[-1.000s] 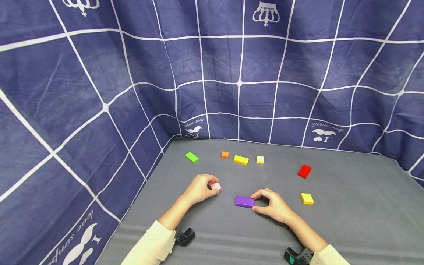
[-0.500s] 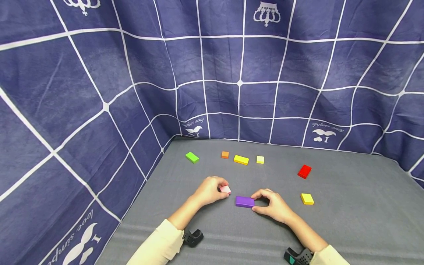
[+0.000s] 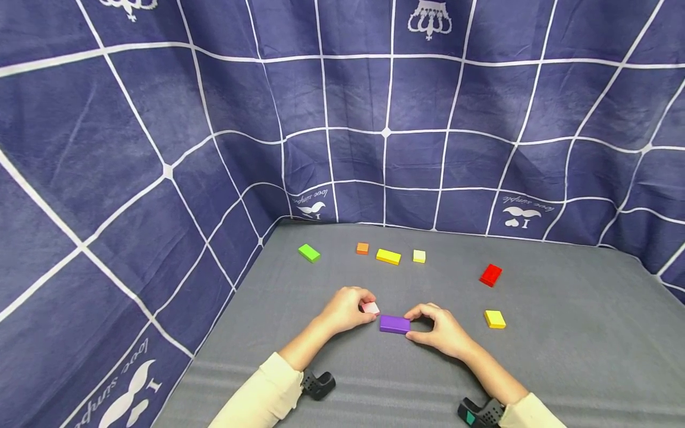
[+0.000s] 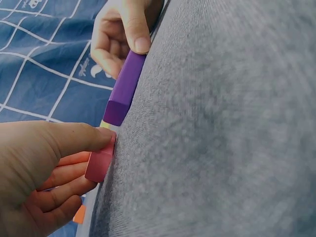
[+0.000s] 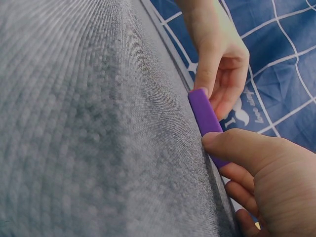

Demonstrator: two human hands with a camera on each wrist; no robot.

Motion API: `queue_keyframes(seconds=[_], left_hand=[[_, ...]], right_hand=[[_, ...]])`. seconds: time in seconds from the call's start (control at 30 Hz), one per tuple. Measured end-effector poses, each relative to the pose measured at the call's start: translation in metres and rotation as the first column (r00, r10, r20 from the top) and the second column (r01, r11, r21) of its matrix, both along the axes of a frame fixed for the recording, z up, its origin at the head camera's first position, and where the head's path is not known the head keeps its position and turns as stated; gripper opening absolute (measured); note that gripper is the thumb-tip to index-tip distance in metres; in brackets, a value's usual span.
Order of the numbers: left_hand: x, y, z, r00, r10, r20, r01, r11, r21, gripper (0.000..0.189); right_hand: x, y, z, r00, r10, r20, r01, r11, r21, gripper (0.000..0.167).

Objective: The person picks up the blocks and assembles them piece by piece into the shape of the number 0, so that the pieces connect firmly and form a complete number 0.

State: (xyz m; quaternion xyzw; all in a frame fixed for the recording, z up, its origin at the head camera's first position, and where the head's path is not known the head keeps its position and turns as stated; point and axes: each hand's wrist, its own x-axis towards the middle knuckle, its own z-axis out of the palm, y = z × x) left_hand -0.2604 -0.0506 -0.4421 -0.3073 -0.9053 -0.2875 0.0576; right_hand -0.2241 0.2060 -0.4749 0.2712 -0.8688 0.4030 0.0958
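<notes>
My left hand [image 3: 348, 310] pinches a small pink block [image 4: 100, 157] between thumb and fingers, low over the grey cloth. Just right of it lies a purple rectangular block [image 3: 395, 324], flat on the cloth. My right hand [image 3: 439, 330] grips the purple block's right end, thumb on the near side and fingers on the far side. In the left wrist view the pink block sits close to the purple block's free end. The right wrist view shows the purple block [image 5: 206, 116] under my right thumb, with the left hand behind it; the pink block is hidden there.
Farther back on the grey cloth [image 3: 299, 285] lie a green block [image 3: 309, 253], an orange block [image 3: 363, 248], a long yellow block [image 3: 388, 257] and a pale yellow block [image 3: 419, 256]. A red block [image 3: 490, 275] and a yellow block [image 3: 495, 319] lie at right. A blue curtain [image 3: 417, 154] stands behind.
My left hand has moved right with the pink block, bringing it up close to the purple block's left end. My right hand and the purple block stay in place.
</notes>
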Motion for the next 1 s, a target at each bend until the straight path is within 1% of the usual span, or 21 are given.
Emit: queue_keyframes(seconds=[0.17, 0.37, 0.63, 0.77, 0.83, 0.9, 1.0], left_hand=[[0.0013, 0.0014, -0.0016, 1.0, 0.002, 0.002, -0.002, 1.0, 0.009, 0.029], [0.0038, 0.0034, -0.0023, 1.0, 0.001, 0.005, -0.001, 1.0, 0.015, 0.028], [0.0047, 0.0022, -0.004, 1.0, -0.005, 0.026, 0.004, 0.999, 0.044, 0.029], [0.0048, 0.0015, -0.0042, 1.0, -0.012, 0.024, 0.011, 0.998, 0.055, 0.029], [0.0049, 0.0012, -0.0045, 1.0, -0.016, 0.011, 0.015, 0.998, 0.061, 0.029], [0.0057, 0.0014, -0.0051, 1.0, -0.016, -0.019, 0.017, 0.998, 0.068, 0.028], [0.0077, 0.0031, -0.0066, 0.994, -0.023, -0.108, 0.029, 0.998, 0.057, 0.026]], right_hand=[[-0.0014, -0.0002, -0.0015, 1.0, 0.008, -0.012, -0.008, 1.0, -0.008, 0.029], [-0.0024, 0.0001, -0.0027, 0.999, 0.021, -0.048, -0.022, 1.0, -0.017, 0.03], [-0.0023, -0.0007, -0.0014, 0.999, 0.028, -0.044, -0.029, 0.999, -0.023, 0.03], [-0.0026, -0.0007, -0.0003, 0.998, 0.031, -0.048, -0.033, 0.999, -0.028, 0.03], [-0.0026, -0.0007, -0.0002, 0.999, 0.029, -0.043, -0.031, 0.999, -0.027, 0.03], [-0.0024, -0.0005, -0.0003, 0.999, 0.028, -0.041, -0.029, 0.999, -0.025, 0.03], [-0.0019, -0.0003, -0.0007, 0.999, 0.028, -0.038, -0.029, 0.999, -0.022, 0.029]])
